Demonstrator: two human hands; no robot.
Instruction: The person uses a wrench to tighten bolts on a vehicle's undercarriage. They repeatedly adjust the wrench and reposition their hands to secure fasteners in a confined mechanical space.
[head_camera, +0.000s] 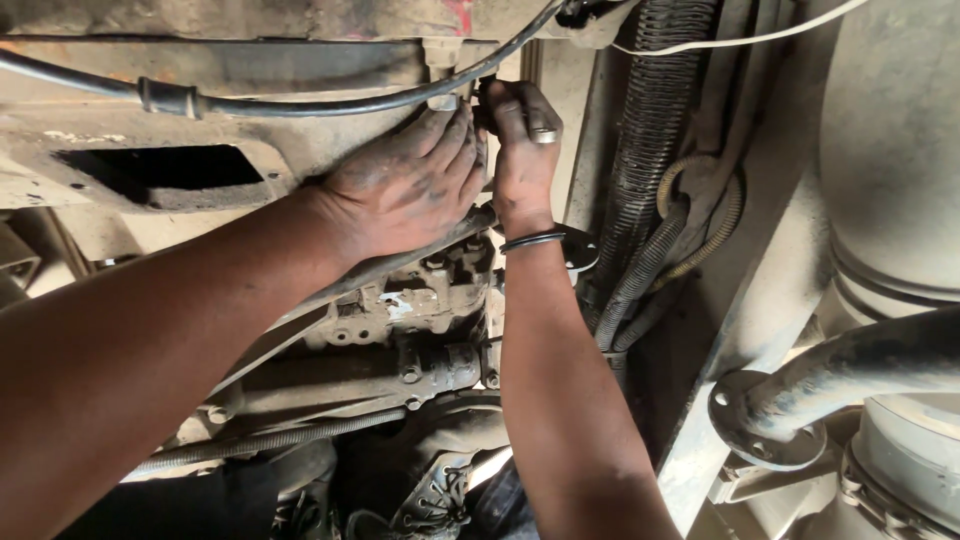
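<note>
1. Far left: a dusty chassis member (120, 160) with a dark rectangular opening (160, 175) in its face. A black cable (300, 103) runs across it, rising to the right.
2. Left hand (405, 185): grimy, laid flat against the frame with fingers spread and reaching upward. The fingertips touch a small pale bracket (443, 70) that hangs from the upper frame. The hand grips nothing that can be seen.
3. The bracket sits just above the left fingertips and just left of the right hand, with the black cable crossing in front of it.
4. Right hand (522, 150): closed around a small dark part (484, 100) beside the bracket; what the part is cannot be told. A metal ring shows on one finger and a black band (532, 240) circles the wrist. The two hands lie side by side, touching.
5. Below the hands: a greasy cast metal assembly (420, 320) with bolts.
6. Right of the forearm: ribbed black conduits (650, 150) running down.
7. Far right: a large pale cylinder (890, 150), with a flanged pipe (850, 370) beneath.
</note>
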